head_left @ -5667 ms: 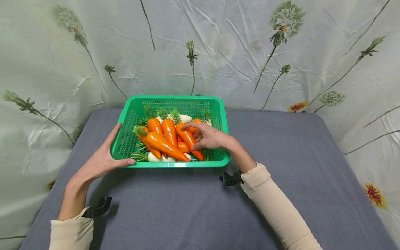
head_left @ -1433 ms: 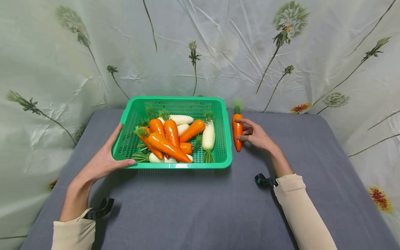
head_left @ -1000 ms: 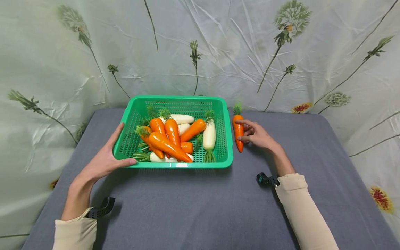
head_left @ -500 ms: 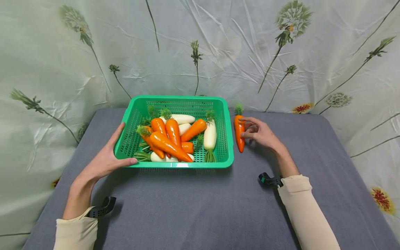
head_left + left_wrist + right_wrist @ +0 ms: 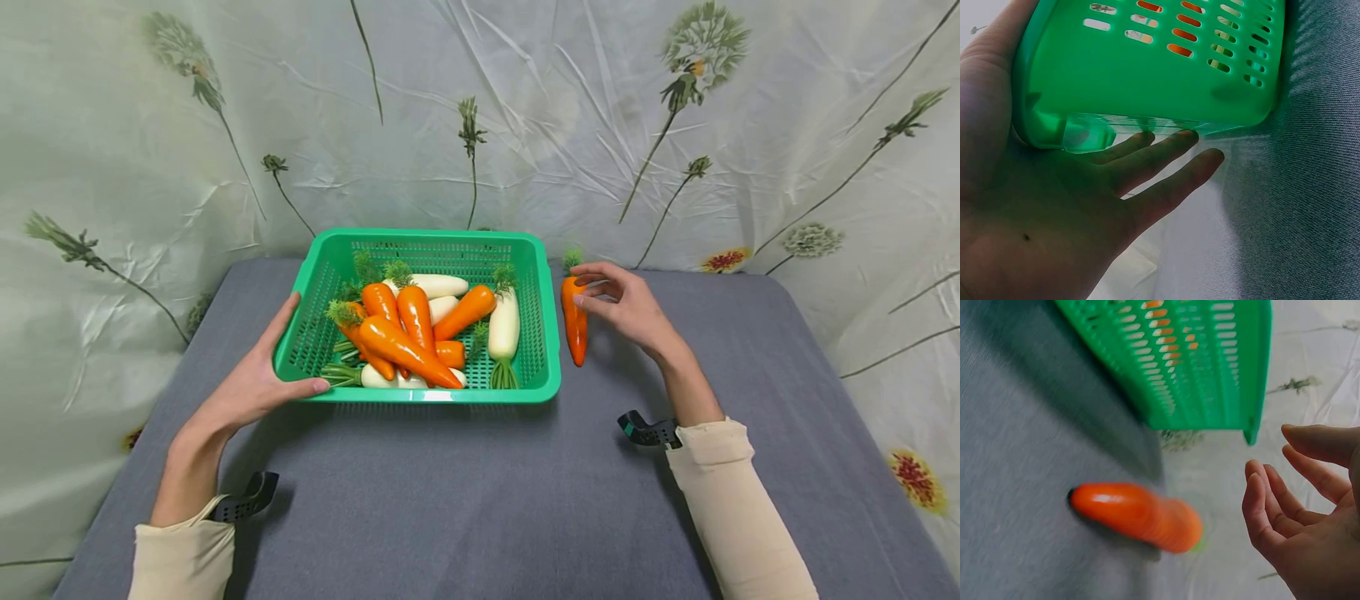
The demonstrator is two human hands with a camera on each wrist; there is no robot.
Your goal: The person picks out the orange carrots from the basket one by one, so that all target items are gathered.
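Note:
In the head view my left hand (image 5: 251, 379) spans the front left corner of a green plastic basket (image 5: 408, 397), thumb along the front rim. Its other fingers (image 5: 1166, 156) stretch out straight beside the basket wall in the left wrist view. A carrot (image 5: 575, 333) with a green leafy top lies on the cloth just right of the basket, tip toward me. My right hand (image 5: 618, 304) hovers over the carrot's upper end, fingers loosely bent. The right wrist view shows that hand apart from the carrot (image 5: 1135, 515), holding nothing.
Inside the basket lie several orange carrots (image 5: 408, 350) and several white radishes (image 5: 503, 325), some partly hidden under others. A grey cloth (image 5: 450, 500) covers the table. Behind it hangs a pale curtain (image 5: 525, 125) with printed dandelions.
My right hand has taken a carrot from the basket's right part and laid it on the cloth outside. It has since let go and lifted slightly away. My left hand stays at the basket corner.

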